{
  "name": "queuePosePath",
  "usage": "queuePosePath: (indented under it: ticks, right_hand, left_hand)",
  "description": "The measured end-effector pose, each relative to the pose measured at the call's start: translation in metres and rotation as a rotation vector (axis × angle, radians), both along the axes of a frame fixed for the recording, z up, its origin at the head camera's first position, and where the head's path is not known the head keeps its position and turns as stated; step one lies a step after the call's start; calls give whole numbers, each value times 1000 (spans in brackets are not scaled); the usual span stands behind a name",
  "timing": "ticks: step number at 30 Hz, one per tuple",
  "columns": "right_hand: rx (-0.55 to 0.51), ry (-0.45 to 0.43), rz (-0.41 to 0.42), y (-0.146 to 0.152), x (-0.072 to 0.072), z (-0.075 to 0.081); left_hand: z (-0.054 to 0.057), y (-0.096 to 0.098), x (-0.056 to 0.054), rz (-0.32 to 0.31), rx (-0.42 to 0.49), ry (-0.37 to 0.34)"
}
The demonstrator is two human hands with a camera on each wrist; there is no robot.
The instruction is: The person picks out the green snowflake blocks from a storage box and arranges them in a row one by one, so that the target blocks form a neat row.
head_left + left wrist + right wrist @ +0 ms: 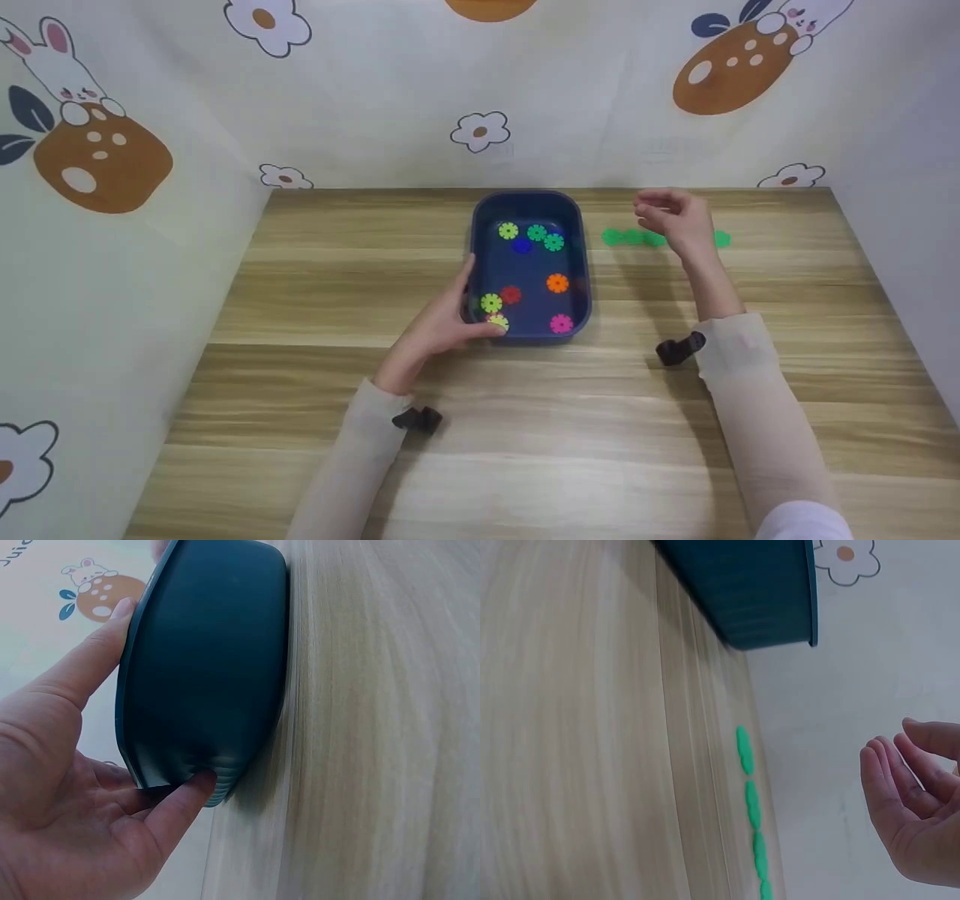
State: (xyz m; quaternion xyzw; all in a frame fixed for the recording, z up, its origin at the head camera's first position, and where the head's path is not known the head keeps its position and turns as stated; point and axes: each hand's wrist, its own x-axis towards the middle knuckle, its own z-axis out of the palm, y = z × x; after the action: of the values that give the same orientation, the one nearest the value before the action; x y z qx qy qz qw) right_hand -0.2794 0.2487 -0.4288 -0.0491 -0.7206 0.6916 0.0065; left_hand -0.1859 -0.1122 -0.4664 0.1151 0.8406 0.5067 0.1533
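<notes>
A dark blue plastic tub [532, 300] stands on the table with several small notched plastic discs inside. My left hand [442, 319] grips its near left corner, thumb over the near rim and fingers along the left wall. In the left wrist view, the fingers of the left hand [82, 795] bear on the wall of the tub [210, 652]. My right hand [679, 221] is raised over a row of green discs [634, 237] to the right of the tub. In the right wrist view, the right hand [915, 802] has loosely bent fingers, thumb apart, nothing between them.
In the tub lie an orange disc [557, 283], a pink disc [561, 324], a blue disc [522, 245] and several yellow, green and red ones. A patterned cloth wall [375, 97] borders the wooden table [337, 300] behind and on the left.
</notes>
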Motion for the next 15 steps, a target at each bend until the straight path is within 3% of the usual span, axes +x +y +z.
queuePosePath:
  ticks: [7, 15]
  right_hand:
    - [33, 45, 66, -19, 0, 1]
    - [66, 70, 85, -36, 2, -1]
  left_hand:
    - [0, 0, 1, 3, -6, -2]
    - [-1, -1, 0, 2, -24, 4]
